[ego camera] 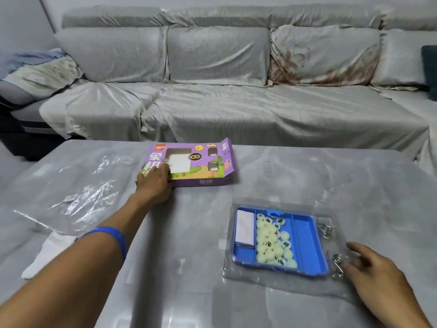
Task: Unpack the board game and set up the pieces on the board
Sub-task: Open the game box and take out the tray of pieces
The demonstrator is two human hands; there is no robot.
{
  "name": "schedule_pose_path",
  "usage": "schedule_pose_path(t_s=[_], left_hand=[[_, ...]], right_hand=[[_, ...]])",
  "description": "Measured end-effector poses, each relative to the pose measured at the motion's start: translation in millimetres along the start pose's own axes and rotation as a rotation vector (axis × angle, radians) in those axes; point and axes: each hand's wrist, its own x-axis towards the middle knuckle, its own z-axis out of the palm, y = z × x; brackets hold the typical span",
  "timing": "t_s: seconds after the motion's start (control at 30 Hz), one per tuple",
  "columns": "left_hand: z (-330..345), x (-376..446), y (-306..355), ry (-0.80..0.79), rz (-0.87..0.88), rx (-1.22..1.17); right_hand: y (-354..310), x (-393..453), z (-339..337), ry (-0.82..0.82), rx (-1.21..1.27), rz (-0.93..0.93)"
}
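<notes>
Purple game box [194,165] lies flat at the far centre of the grey table [184,233], end flap open, cut-out windows on top.

Left hand [153,183] grips the box's near-left corner. Blue tray [305,235], inside a clear plastic shell [236,275] at near right, holds pale round pieces [272,242] and a folded white sheet [244,229]. Right hand [371,268] rests relaxed and unclenched beside the shell.

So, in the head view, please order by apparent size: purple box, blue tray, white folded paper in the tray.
1. purple box and blue tray: alike; the tray lies nearer, so no ranking.
2. white folded paper: clearly smallest.
</notes>
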Motion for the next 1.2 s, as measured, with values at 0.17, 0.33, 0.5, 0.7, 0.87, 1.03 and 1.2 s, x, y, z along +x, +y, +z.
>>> schedule_pose_path(t_s=[0.17,0.33,0.5,0.7,0.87,1.03,1.2], left_hand=[[3,17,-15,-0.019,0.005,-0.031],[1,20,-22,-0.024,0.029,-0.075],[-19,-32,3,0.163,0.036,-0.418],[-56,-165,42,-0.225,0.273,-0.266],[-47,-231,39,-0.305,0.356,-0.155],[-39,-236,29,-0.272,0.319,-0.222],[-38,-227,33,-0.227,0.328,-0.168]], right_hand=[[-20,-6,19,-0.036,-0.011,-0.04],[-28,-13,30,-0.051,-0.012,-0.103],[-32,-16,27,-0.098,-0.097,-0.186],[-46,-27,34,-0.125,-0.156,-0.216],[-60,-47,43,-0.135,-0.222,-0.257],[-68,-51,31,-0.09,-0.308,-0.385],[-85,-58,20,-0.226,-0.382,-0.494]])
